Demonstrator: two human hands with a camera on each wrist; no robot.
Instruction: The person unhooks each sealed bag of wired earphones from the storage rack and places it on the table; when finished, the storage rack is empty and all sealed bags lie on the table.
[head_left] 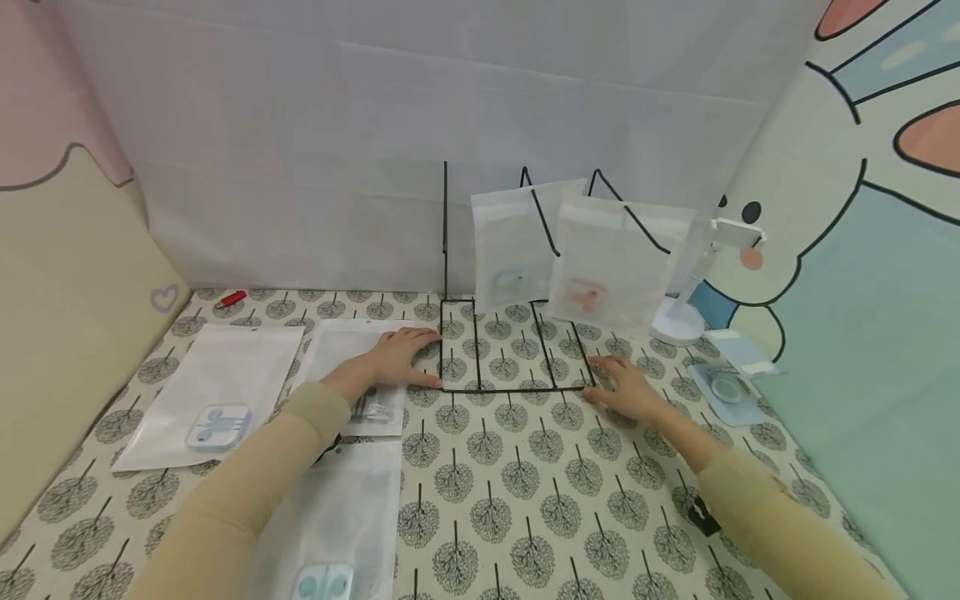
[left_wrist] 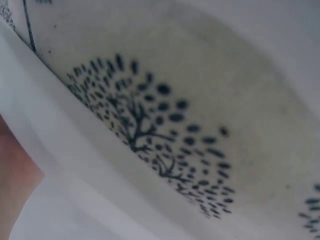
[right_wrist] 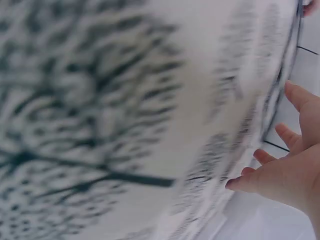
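Note:
A black wire rack (head_left: pixel 517 390) stands on the patterned cloth in the head view, with upright hooks at its back. Two frosted bags hang from the hooks: one bag (head_left: pixel 517 237) has a bluish item inside, the other bag (head_left: pixel 618 258) a red one. At the left side of the rack's base, my left hand (head_left: pixel 396 357) touches the frame with fingers and thumb spread. My right hand (head_left: pixel 628 390) is at the base's right front corner, fingers extended. The right wrist view shows those fingers (right_wrist: pixel 242 184) apart beside the wire. Blurred cloth and a white surface fill most of the left wrist view.
Left of the rack lie several flat bags, including one bag (head_left: pixel 225 350) with earphones in a clear case and another bag (head_left: pixel 337 483) nearer me. A red pen-like item (head_left: pixel 232 297) lies at the back left. At right are a white stand (head_left: pixel 678 321) and a light-blue packet (head_left: pixel 723 408).

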